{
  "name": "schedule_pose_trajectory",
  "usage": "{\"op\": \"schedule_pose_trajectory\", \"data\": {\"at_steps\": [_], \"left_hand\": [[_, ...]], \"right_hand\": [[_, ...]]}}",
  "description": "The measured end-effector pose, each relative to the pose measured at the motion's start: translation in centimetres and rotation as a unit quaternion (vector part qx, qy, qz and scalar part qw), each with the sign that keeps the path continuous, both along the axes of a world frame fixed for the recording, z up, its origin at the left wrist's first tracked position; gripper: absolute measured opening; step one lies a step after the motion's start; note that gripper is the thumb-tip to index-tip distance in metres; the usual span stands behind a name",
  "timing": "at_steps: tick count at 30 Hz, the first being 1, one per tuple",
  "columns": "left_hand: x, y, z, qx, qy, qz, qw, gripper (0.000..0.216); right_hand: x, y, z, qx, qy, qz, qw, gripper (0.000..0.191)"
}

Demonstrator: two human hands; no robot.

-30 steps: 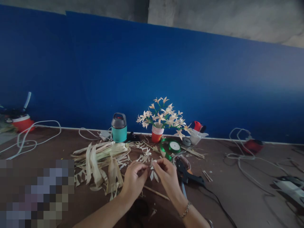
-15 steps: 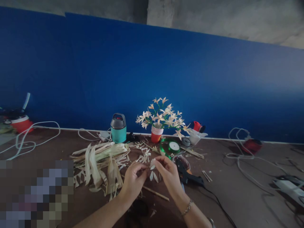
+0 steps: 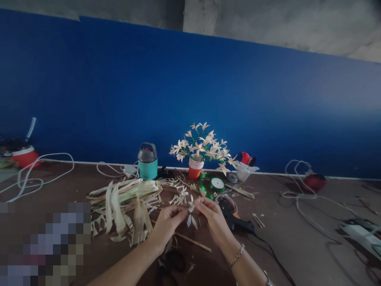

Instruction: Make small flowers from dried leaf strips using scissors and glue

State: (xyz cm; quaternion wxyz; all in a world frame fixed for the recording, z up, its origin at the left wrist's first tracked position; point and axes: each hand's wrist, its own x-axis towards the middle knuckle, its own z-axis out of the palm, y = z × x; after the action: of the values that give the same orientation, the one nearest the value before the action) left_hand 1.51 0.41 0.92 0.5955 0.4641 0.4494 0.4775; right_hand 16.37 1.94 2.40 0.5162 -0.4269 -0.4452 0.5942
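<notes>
My left hand [image 3: 166, 225] and my right hand [image 3: 213, 221] meet low in the middle of the view, fingertips pinched together on a small pale husk flower [image 3: 191, 206] held just above the brown table [image 3: 297, 246]. Loose petals hang below it between the hands. A heap of dried husk strips [image 3: 125, 202] lies just left of my left hand. A thin wooden stick [image 3: 193, 241] lies on the table under my hands. A black glue gun [image 3: 236, 222] rests right beside my right hand.
At the back stand a teal jar [image 3: 148, 161], a red cup of finished husk flowers [image 3: 196, 157], a green ribbon roll [image 3: 214, 183] and a white cup [image 3: 244, 171]. White cables [image 3: 32, 178] trail left and right. A blue wall [image 3: 190, 99] closes the far edge.
Both hands have stayed together on the small flower, shifting slightly apart and a little lower in view. The camera has drifted slightly.
</notes>
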Motion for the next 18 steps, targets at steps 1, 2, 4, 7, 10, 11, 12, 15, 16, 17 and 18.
{"op": "schedule_pose_trajectory", "data": {"at_steps": [1,2,4,7,10,11,12,15,16,17,18], "left_hand": [[0.0,0.0,0.1,0.004,0.000,0.006,1.000,0.031],[0.0,-0.1,0.3,0.012,0.000,0.014,1.000,0.030],[0.0,-0.2,0.4,0.034,0.011,0.034,0.999,0.030],[0.0,-0.3,0.3,0.076,0.064,0.064,0.993,0.029],[0.0,-0.2,-0.1,0.108,0.113,0.075,0.985,0.025],[0.0,-0.1,-0.3,0.113,0.120,0.077,0.983,0.024],[0.1,-0.1,-0.4,0.113,0.122,0.077,0.983,0.024],[0.1,0.0,-0.6,0.094,0.114,0.074,0.986,0.022],[0.1,0.0,-0.5,0.085,0.107,0.070,0.988,0.022],[0.1,0.0,-0.5,0.075,0.098,0.067,0.990,0.022],[0.1,0.0,-0.4,0.065,0.087,0.064,0.992,0.022]], "right_hand": [[0.0,0.0,0.0,0.002,-0.003,-0.004,1.000,0.029],[0.0,0.1,0.0,0.006,-0.005,-0.009,1.000,0.029],[0.0,0.1,-0.1,0.014,-0.006,-0.018,1.000,0.030],[-0.1,0.1,-0.2,0.004,-0.007,-0.028,1.000,0.031],[-0.2,0.0,-0.1,-0.011,-0.007,-0.029,0.999,0.031],[-0.3,-0.1,-0.1,-0.010,-0.006,-0.027,1.000,0.031],[-0.3,-0.1,-0.1,-0.005,-0.005,-0.024,1.000,0.031],[-0.4,-0.2,-0.2,0.007,-0.011,-0.023,1.000,0.031],[-0.4,-0.2,-0.2,0.007,-0.015,-0.022,1.000,0.031],[-0.4,-0.2,-0.2,0.007,-0.018,-0.020,1.000,0.031],[-0.4,-0.2,-0.2,0.007,-0.022,-0.019,1.000,0.031]]}}
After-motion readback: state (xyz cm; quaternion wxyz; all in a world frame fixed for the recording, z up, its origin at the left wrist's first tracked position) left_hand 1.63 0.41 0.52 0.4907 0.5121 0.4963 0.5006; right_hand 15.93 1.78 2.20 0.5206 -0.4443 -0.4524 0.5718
